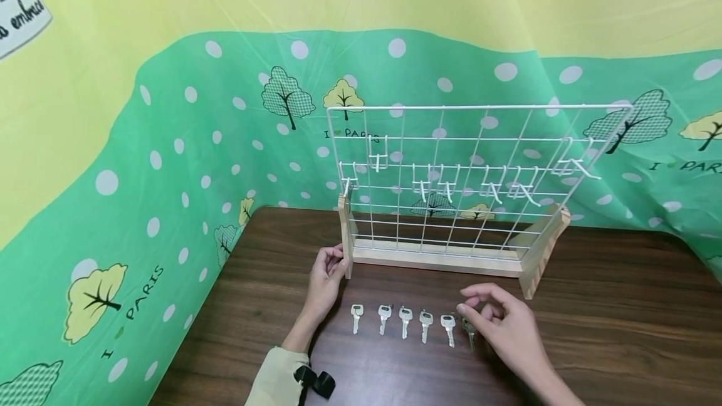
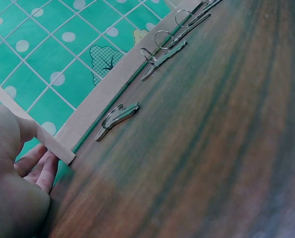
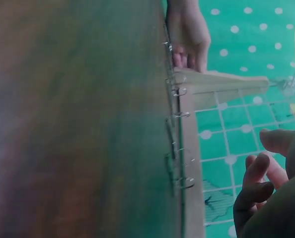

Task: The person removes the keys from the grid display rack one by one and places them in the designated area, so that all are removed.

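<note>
A white wire grid rack (image 1: 442, 106) stands on a wooden base, with several white hooks (image 1: 494, 192) on its bars. My left hand (image 1: 324, 284) holds the rack's left wooden leg (image 1: 346, 237) low down; in the left wrist view, the fingers (image 2: 47, 171) reach behind that leg. In front of the base, several silver keys (image 1: 405, 321) with small rings lie in a row. Over the rightmost key (image 1: 469, 331), partly hidden by it, hovers my right hand (image 1: 504, 324). Its thumb and forefinger are apart, with nothing seen between them.
Dark wood-grain table (image 1: 632, 331) lies under everything. A green and yellow patterned cloth (image 1: 186, 118) rises behind and at the left. The rack's right wooden leg (image 1: 544, 255) stands just beyond the right hand. A black strap device (image 1: 316, 381) sits on the left wrist.
</note>
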`<control>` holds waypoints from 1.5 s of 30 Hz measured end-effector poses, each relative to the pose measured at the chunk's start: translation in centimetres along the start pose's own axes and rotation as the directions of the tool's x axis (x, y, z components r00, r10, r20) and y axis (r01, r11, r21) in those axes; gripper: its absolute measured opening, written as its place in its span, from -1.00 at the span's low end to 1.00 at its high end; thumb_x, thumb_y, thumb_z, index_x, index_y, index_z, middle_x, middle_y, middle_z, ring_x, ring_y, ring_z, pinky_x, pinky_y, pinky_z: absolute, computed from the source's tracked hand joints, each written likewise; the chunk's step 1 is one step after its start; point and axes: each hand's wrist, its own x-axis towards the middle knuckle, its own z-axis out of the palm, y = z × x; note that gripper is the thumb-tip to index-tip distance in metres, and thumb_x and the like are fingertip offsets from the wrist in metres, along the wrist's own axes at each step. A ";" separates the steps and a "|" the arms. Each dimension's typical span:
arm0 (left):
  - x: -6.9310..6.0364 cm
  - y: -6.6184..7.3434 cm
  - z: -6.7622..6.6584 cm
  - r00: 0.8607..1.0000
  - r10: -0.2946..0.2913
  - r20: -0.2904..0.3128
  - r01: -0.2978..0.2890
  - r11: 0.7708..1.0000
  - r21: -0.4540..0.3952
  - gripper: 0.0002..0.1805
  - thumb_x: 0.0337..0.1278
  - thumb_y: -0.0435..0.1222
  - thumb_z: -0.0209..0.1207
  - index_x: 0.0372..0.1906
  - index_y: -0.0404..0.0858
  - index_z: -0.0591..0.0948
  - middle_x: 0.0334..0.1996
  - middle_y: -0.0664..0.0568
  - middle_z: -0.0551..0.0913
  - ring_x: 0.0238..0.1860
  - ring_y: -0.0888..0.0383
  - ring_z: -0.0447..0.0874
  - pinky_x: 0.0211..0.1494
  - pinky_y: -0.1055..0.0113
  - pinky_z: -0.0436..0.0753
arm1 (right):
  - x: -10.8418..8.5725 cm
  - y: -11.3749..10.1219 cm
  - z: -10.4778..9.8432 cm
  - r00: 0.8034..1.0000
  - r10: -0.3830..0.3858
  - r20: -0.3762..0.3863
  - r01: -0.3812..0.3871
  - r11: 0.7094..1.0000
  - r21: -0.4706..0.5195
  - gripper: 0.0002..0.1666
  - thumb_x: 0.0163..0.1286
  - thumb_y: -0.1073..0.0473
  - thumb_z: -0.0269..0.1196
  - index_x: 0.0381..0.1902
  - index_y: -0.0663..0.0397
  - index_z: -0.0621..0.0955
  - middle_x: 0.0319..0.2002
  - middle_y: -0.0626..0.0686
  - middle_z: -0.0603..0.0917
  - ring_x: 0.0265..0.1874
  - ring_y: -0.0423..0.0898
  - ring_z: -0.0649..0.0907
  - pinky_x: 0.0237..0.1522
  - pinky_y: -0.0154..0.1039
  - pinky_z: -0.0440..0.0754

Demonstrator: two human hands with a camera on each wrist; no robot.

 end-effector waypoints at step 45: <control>-0.1 0.0 -0.1 1.000 0.004 0.008 -0.004 1.000 -0.013 -0.83 0.59 -0.56 0.12 0.07 -0.59 0.41 0.44 -0.50 0.53 0.52 -0.31 0.49 0.63 0.15 0.48 | 7.6 -10.8 8.3 0.993 -0.076 0.094 0.066 0.992 0.107 -0.73 0.35 0.28 0.59 -0.02 -0.01 0.81 -0.29 0.00 0.80 -0.46 -0.17 0.67 -0.45 -0.37 0.58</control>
